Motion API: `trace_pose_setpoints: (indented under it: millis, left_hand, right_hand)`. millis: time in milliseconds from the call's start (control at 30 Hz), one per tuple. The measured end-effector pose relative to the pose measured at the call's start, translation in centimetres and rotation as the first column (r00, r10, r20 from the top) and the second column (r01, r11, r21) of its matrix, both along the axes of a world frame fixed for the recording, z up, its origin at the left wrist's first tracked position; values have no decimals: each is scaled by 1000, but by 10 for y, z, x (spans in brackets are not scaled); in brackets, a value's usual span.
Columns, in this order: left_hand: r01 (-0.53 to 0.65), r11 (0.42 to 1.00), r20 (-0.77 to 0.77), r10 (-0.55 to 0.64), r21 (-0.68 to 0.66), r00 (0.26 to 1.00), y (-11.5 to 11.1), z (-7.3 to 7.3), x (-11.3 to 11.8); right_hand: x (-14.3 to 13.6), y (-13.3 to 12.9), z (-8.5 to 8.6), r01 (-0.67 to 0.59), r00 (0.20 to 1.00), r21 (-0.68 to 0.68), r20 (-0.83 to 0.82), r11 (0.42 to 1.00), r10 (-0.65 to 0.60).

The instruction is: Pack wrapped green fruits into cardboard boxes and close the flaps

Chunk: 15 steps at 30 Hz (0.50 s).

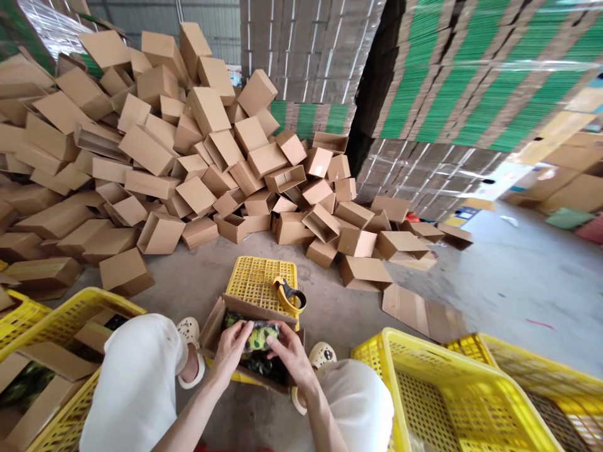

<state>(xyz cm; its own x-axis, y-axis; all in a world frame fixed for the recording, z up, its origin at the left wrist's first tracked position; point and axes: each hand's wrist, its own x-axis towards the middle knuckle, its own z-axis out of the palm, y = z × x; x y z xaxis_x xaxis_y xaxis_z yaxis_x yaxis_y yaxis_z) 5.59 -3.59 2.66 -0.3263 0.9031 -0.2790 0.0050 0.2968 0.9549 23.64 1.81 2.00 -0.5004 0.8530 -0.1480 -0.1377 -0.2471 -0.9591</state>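
Head view: both hands are gripping a green packet (262,336) between them, the left hand (232,347) pinching its left end with thumb and fingers, the right hand (289,351) closing on its right end. The packet's long axis is running crosswise from hand to hand, so neither is clearly nearer. It is hanging over an open carton (213,325), with dark packets (264,366) lying inside below it. Beyond the carton, a tape dispenser (285,292) is resting on a yellow crate (249,276), nearer the right hand.
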Motion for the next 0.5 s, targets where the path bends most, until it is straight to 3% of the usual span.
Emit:
trace_pose_setpoints:
  millis: [133,233,367,500]
  left_hand:
    - [-94,995,23,94,-21,995,5,4,2]
    - [-146,989,-45,146,-7,988,8,8,1]
    - [-113,993,-163,117,33,980,9,10,-1]
    - [-96,995,-172,98,18,980,9,7,3]
  right_hand:
    - [-1,3,-1,35,999,-3,39,999,-35]
    - [1,4,-2,107,993,23,45,994,-108]
    - [1,2,-1,114,992,81,45,990,-118]
    - [-1,2,-1,134,983,125,111,983,-148]
